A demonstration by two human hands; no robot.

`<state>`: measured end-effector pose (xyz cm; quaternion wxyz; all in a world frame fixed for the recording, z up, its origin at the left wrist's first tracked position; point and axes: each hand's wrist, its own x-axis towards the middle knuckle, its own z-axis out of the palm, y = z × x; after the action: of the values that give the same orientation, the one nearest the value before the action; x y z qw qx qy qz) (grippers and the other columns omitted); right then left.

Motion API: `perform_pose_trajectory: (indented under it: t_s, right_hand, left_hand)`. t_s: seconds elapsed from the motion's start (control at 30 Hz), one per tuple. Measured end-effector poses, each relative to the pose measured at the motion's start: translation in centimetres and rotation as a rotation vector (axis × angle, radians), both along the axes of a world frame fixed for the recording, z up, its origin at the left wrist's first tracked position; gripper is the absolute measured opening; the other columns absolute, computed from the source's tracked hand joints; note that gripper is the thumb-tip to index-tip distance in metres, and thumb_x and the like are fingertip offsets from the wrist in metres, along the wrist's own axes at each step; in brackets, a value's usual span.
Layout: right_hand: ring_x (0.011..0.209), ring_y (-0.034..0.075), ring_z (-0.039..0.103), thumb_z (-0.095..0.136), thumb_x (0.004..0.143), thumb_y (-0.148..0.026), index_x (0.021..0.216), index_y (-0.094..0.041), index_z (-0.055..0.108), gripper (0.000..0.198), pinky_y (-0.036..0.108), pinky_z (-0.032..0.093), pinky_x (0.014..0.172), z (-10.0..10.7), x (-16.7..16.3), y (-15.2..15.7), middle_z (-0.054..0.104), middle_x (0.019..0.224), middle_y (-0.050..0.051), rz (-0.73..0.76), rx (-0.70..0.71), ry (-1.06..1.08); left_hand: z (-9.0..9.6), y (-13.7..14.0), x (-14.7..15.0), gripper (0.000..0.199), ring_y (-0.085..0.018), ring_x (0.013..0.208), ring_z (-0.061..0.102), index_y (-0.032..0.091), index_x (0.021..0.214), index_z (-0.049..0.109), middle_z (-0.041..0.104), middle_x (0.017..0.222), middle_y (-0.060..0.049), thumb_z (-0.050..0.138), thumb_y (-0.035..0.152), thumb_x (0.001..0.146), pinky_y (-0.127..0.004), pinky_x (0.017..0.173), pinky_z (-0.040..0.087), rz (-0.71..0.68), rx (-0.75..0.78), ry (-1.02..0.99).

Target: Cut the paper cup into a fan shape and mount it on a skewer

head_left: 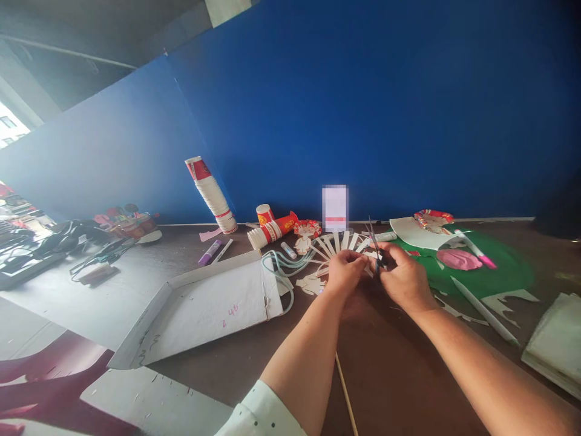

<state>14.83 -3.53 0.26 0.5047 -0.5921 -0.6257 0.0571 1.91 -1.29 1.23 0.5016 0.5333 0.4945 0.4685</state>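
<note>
Blue partition (363, 109) is backing the brown worktop (376, 363). Near its back edge, left fingers (356, 258) are pinching fanned white strips (345, 240); right fingers (396, 253) are gripping scissors (375, 243). Probably mid-trimming; next cut likely calls for steadying the strips.

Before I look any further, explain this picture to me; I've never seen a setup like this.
There is no machine here: these are a person's own bare hands, seen from one camera worn on the head, looking forward and down. The left hand holds a pale piece cut into fanned strips; the right hand holds scissors close beside it. On the dark table, to the left, are a shallow white tray and, beyond it, a tall stack of paper cups. To the right lies a pink-tipped marker. A blue panel stands behind.
</note>
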Motion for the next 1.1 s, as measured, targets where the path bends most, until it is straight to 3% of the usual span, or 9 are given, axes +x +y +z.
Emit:
perform_pose_trajectory:
  t_s: [0.27, 0.4, 0.53, 0.73, 0.83, 0.9, 1.0, 1.1]
  right_hand:
    - [0.088, 0.023, 0.07, 0.06, 0.077, -0.018, 0.1, -0.021, 0.067, 0.024, 0.034, 0.053, 0.08, 0.2, -0.2, 0.0, 0.075, 0.095, 0.006, 0.023, 0.244, -0.132]
    - [0.083, 0.022, 0.069, 0.062, 0.08, -0.022, 0.1, -0.021, 0.067, 0.021, 0.034, 0.053, 0.079, 1.1, -1.1, -0.7, 0.074, 0.095, 0.007, -0.046, 0.316, -0.11]
    - [0.068, 0.017, 0.065, 0.066, 0.076, -0.027, 0.1, -0.021, 0.067, 0.024, 0.03, 0.052, 0.069, 1.8, -1.3, -1.0, 0.073, 0.084, 0.004, -0.037, 0.193, 0.127]
    - [0.061, 0.014, 0.057, 0.073, 0.066, -0.031, 0.103, -0.02, 0.068, 0.039, 0.025, 0.044, 0.056, 1.4, 0.3, 0.1, 0.066, 0.073, 0.0, -0.035, -0.04, 0.637]
    - [0.055, 0.012, 0.049, 0.075, 0.063, -0.031, 0.104, -0.02, 0.07, 0.042, 0.023, 0.038, 0.05, 1.7, 0.5, 0.1, 0.06, 0.065, -0.003, -0.053, -0.108, 0.712]
    - [0.054, 0.011, 0.047, 0.075, 0.062, -0.031, 0.103, -0.02, 0.07, 0.042, 0.023, 0.036, 0.049, 1.9, 0.4, -0.1, 0.058, 0.062, -0.004, -0.041, -0.128, 0.73]
    - [0.053, 0.011, 0.048, 0.074, 0.062, -0.031, 0.102, -0.02, 0.071, 0.042, 0.023, 0.036, 0.049, 2.0, 0.3, -0.3, 0.059, 0.061, -0.005, -0.008, -0.166, 0.705]
    - [0.052, 0.011, 0.048, 0.073, 0.063, -0.03, 0.103, -0.021, 0.071, 0.041, 0.023, 0.036, 0.048, 1.9, 0.4, -0.3, 0.059, 0.059, -0.005, 0.015, -0.192, 0.684]
  left_hand:
    - [1.2, -0.5, 0.1, 0.012, -0.011, 0.057, 0.05, 0.017, 0.063, 0.058, 0.056, 0.058, 0.002, 0.066, 0.016, 0.071, -0.022, 0.057, 0.038, 0.027, -0.035, 0.027]
    - [0.9, -0.5, 0.2, 0.016, -0.011, 0.053, 0.046, 0.018, 0.057, 0.054, 0.05, 0.051, 0.003, 0.066, 0.015, 0.067, -0.023, 0.055, 0.037, 0.087, -0.1, 0.134]
    - [0.5, -0.3, 0.3, 0.012, -0.013, 0.055, 0.05, 0.019, 0.058, 0.056, 0.053, 0.053, 0.002, 0.064, 0.018, 0.067, -0.025, 0.057, 0.039, 0.118, -0.095, 0.186]
    - [0.0, 0.3, -0.5, 0.013, -0.018, 0.07, 0.057, 0.02, 0.067, 0.061, 0.063, 0.068, -0.002, 0.063, 0.028, 0.077, -0.029, 0.072, 0.043, 0.296, 0.067, 0.306]
    - [-0.4, 0.8, -1.1, 0.018, -0.019, 0.07, 0.056, 0.02, 0.068, 0.064, 0.062, 0.069, -0.003, 0.06, 0.031, 0.081, -0.031, 0.076, 0.044, 0.307, 0.09, 0.3]
    - [-0.5, 1.0, -1.3, 0.011, -0.017, 0.075, 0.058, 0.02, 0.08, 0.07, 0.066, 0.085, -0.005, 0.059, 0.019, 0.079, -0.029, 0.081, 0.044, 0.329, 0.183, 0.257]
    - [-0.5, 1.0, -1.2, 0.03, -0.014, 0.078, 0.059, 0.022, 0.101, 0.072, 0.067, 0.102, -0.005, 0.06, 0.011, 0.076, -0.026, 0.083, 0.044, 0.298, 0.246, 0.164]
    - [-0.2, 0.6, -1.0, 0.018, -0.014, 0.071, 0.058, 0.019, 0.092, 0.074, 0.068, 0.083, -0.003, 0.062, 0.026, 0.081, -0.026, 0.075, 0.045, 0.135, 0.145, 0.097]
